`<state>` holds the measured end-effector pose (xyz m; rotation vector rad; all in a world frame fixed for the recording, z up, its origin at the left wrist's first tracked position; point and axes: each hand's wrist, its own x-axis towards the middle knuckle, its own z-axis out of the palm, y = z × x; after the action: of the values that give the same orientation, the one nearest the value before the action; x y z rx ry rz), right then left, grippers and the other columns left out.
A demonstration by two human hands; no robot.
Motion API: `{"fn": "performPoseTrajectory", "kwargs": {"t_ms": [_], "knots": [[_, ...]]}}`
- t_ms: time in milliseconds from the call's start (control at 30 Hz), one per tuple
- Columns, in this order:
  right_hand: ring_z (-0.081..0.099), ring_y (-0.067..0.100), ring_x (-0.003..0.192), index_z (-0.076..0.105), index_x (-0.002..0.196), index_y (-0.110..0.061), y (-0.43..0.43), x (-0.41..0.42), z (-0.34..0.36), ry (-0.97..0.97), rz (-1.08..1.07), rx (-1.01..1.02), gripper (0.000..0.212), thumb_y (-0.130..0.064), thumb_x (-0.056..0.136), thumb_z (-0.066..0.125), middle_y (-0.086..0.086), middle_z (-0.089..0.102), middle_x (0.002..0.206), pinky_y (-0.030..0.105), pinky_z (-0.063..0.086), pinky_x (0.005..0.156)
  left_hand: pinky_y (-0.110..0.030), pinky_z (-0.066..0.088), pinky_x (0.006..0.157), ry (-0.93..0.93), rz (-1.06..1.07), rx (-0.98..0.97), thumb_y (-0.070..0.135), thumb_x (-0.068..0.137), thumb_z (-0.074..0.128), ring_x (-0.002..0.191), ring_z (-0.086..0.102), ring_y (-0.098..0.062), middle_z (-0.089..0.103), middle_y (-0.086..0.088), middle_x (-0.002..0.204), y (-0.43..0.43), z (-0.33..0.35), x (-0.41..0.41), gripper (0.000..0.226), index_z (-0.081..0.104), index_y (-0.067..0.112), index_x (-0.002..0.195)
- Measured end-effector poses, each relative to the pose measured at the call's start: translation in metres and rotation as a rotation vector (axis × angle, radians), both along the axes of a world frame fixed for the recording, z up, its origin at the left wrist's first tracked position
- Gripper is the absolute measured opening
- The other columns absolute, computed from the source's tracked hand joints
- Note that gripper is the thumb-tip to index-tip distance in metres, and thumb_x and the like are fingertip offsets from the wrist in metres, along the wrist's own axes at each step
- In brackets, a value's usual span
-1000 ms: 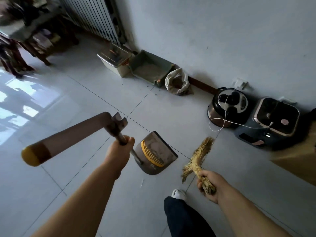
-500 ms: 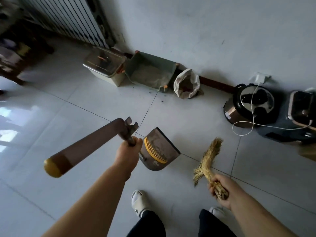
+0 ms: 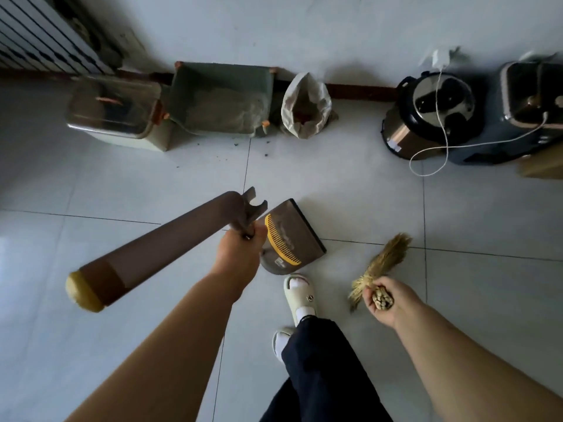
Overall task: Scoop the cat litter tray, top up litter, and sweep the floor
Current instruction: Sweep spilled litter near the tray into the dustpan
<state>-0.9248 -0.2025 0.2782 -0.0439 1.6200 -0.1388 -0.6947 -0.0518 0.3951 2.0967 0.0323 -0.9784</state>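
My left hand (image 3: 240,249) grips the thin shaft of a brown long-handled dustpan (image 3: 289,236), whose pan with a yellow comb hangs just above the tiled floor. The thick folded handle (image 3: 158,248) with a yellow end cap sticks out to the left. My right hand (image 3: 385,296) holds a small straw hand broom (image 3: 384,263) by its bound end, bristles pointing up and away. The green litter tray (image 3: 222,99) with grey litter stands against the wall. Dark litter crumbs (image 3: 265,147) lie on the floor in front of it.
A lidded bin (image 3: 115,114) stands left of the tray and an open white bag (image 3: 306,106) right of it. Two cookers (image 3: 432,111) (image 3: 530,111) with a loose white cable (image 3: 441,141) sit at the right. My feet in pale slippers (image 3: 300,295) are below the dustpan.
I have stepped closer to the wall; the tray, bin and bag now sit nearer and more square in view. Both hands keep the same hold on dustpan and broom.
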Motion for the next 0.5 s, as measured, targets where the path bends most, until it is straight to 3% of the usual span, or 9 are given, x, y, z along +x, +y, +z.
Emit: {"fn": "performPoseTrajectory", "kwargs": {"t_ms": [133,300,500], "knots": [[0.055,0.024,0.072,0.051,0.096,0.000,0.004,0.020,-0.008,-0.025,0.040,0.044,0.004,-0.002,0.093,0.049,0.019,0.052,0.087,0.021,0.047,0.034,-0.027,0.039,0.059,-0.007,-0.046,-0.021,0.031,0.099,0.053,0.067,0.050,-0.012,0.053,0.003,0.074,0.000,-0.009,0.019,0.015,0.059,0.017,0.097],[0.054,0.024,0.071,0.050,0.093,0.000,0.006,0.060,-0.017,-0.035,0.084,0.065,0.006,-0.005,0.095,0.046,0.018,0.052,0.087,0.021,0.047,0.035,-0.029,0.037,0.059,0.021,-0.069,-0.004,0.032,0.098,0.052,0.065,0.043,-0.017,0.048,-0.002,0.070,0.001,-0.010,0.050,0.021,0.056,0.015,0.086],[0.052,0.023,0.068,0.051,0.093,0.000,-0.002,0.130,-0.007,-0.075,0.198,0.048,0.009,-0.004,0.096,0.045,0.018,0.052,0.084,0.020,0.047,0.035,-0.039,0.043,0.071,0.004,0.012,-0.010,0.029,0.097,0.055,0.074,0.046,-0.023,0.052,-0.007,0.077,0.016,-0.002,0.106,0.021,0.057,0.013,0.084]]}}
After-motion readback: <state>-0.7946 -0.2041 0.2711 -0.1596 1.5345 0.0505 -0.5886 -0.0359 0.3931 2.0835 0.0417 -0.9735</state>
